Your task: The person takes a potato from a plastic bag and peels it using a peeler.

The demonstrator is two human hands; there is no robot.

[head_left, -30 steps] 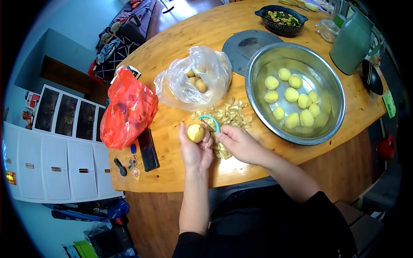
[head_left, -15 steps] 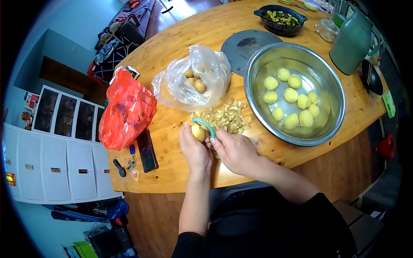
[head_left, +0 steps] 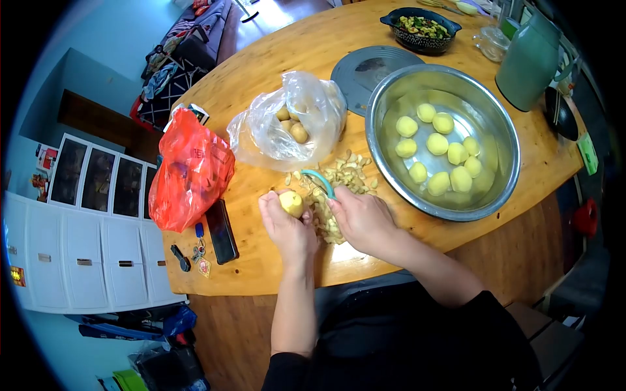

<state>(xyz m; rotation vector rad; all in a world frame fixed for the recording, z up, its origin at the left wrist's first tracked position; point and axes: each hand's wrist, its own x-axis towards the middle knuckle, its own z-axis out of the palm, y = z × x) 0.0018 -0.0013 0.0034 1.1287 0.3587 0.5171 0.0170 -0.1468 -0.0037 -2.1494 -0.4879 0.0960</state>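
Observation:
A partly peeled potato (head_left: 291,203) is held in my left hand (head_left: 289,229), its fingers wrapped round it. My right hand (head_left: 362,221) grips a teal peeler (head_left: 320,180), whose head is just above and right of the potato, apart from it. Beneath and beyond the hands lies a pile of peelings (head_left: 345,176) on the wooden table. To the right, a large metal basin (head_left: 373,153) holds several peeled potatoes (head_left: 438,143). A clear plastic bag (head_left: 261,140) with several unpeeled potatoes (head_left: 298,133) lies behind the peelings.
At the left of the table (head_left: 261,274) are a red plastic bag (head_left: 190,169), a phone (head_left: 222,232) and keys (head_left: 199,251). A grey round mat (head_left: 355,72) lies behind the basin. Farther back stand a dish of food (head_left: 422,29) and a green jug (head_left: 529,62).
The peeler came onto the potato, then moved off it to the upper right. My left hand has shifted slightly left and turned the potato. The whole view has shifted a little.

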